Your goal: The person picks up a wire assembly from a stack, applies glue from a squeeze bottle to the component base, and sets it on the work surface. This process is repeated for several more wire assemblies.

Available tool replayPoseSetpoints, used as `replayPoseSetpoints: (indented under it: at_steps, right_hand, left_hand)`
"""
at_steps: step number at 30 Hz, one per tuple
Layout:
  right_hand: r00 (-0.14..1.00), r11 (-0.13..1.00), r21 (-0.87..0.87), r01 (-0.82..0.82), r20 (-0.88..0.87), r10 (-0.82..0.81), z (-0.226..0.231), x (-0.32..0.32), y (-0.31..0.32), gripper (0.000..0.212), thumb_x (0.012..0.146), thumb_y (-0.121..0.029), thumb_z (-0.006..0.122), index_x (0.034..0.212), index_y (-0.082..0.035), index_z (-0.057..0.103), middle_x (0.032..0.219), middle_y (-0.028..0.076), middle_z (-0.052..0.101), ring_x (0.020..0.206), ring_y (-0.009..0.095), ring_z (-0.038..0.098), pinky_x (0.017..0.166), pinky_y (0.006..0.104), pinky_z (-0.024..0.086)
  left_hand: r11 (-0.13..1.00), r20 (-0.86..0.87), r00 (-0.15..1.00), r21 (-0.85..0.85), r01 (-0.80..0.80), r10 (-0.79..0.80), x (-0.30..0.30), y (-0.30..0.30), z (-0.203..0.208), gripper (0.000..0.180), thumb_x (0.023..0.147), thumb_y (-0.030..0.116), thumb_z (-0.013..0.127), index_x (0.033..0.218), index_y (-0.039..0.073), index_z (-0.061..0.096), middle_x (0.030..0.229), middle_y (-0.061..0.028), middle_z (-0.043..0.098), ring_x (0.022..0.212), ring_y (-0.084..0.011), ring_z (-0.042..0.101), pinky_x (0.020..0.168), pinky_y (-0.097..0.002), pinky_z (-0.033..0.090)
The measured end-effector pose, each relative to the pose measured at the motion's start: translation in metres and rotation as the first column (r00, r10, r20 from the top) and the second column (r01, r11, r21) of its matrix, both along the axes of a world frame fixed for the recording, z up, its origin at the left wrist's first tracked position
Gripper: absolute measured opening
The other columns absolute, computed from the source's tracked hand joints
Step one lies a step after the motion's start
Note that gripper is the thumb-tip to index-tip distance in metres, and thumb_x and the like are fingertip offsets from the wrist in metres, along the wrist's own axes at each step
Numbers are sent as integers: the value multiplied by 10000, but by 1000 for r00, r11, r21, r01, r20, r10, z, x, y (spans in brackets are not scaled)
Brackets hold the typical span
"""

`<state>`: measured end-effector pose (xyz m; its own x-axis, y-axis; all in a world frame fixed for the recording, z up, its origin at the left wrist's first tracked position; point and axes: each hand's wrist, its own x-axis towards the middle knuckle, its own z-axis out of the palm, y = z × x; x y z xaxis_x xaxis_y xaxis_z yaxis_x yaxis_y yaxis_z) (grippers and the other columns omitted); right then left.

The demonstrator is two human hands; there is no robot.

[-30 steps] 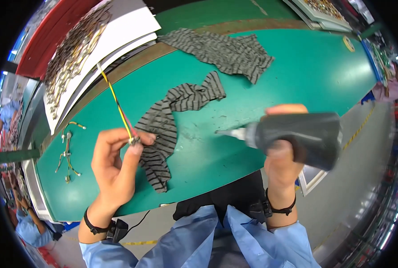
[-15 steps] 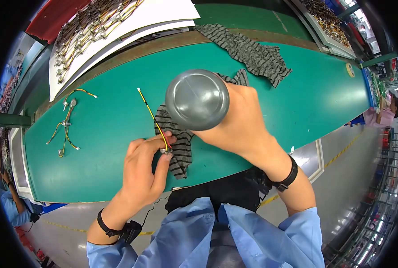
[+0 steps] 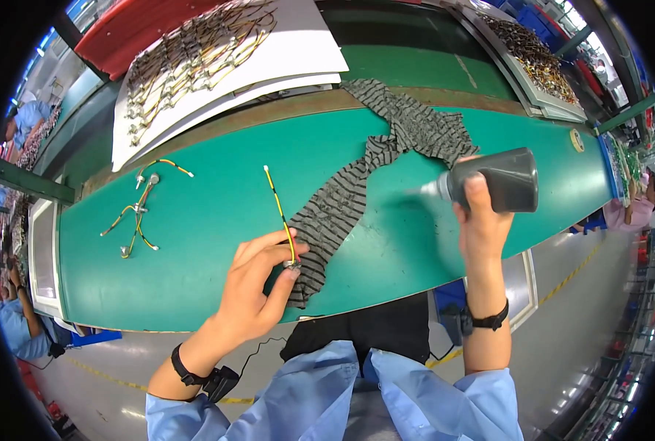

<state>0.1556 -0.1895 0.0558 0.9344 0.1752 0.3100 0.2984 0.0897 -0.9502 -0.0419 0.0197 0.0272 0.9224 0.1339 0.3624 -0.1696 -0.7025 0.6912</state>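
Note:
Between its thumb and fingers my left hand [image 3: 250,292] pinches a small metal part with wires [image 3: 291,264]. Its yellow, black and red wires stretch away across the table to a white connector. Under those fingers lies the lower end of a grey and black striped cloth [image 3: 335,202]. My right hand [image 3: 483,234] grips a dark grey squeeze bottle [image 3: 502,180], held above the table to the right of the cloth. The bottle is tipped on its side, its pale nozzle pointing left. Several similar wired metal parts [image 3: 139,209] lie together on the left of the table.
The green table [image 3: 217,220] curves across the view. Beyond its far edge, a white board [image 3: 195,88] carries rows of wired parts. A tray of wired parts [image 3: 530,55] stands at far right, near a roll of tape [image 3: 577,140]. Other people are at both sides.
The bottle has swung from upside down over the cloth to a sideways tilt farther right, uncovering more cloth. My left hand still pinches the wired part. The whole view has shifted slightly.

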Motion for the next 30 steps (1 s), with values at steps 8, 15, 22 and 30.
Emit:
replayPoseSetpoints:
  at_steps: [8,15,22,30]
  right_hand:
    - [761,857,515,9,-560,329,-20,-30,-5,728,843,-692,443,901,20,586,554,45,528,343,102,352,497,223,439]
    - [732,793,605,70,-571,370,-24,-37,-11,719,853,-683,434,903,19,582,568,41,548,331,105,319,508,253,447]
    - [932,897,440,42,-340,123,-65,-36,-40,628,873,-625,473,969,-10,558,750,53,583,392,94,355,484,255,408]
    - [960,921,388,-44,-240,147,-70,-33,-37,580,814,-558,627,958,-3,536,704,21,504,439,89,378,449,232,346]
  left_hand:
    - [999,19,1000,35,-23,22,2,17,13,153,814,-44,536,965,-19,550,959,-147,608,904,-279,571,809,-366,443]
    - [981,108,992,176,-83,65,15,29,37,190,787,-87,540,965,-20,549,920,-147,598,843,-293,577,755,-358,453]
    - [897,35,999,443,-5,-12,65,89,69,211,807,-85,520,989,8,572,998,-149,582,837,-325,598,717,-371,485]
    - [748,-29,999,662,44,-34,147,168,75,210,831,-31,529,1019,35,594,1001,-138,563,881,-326,595,740,-390,485]
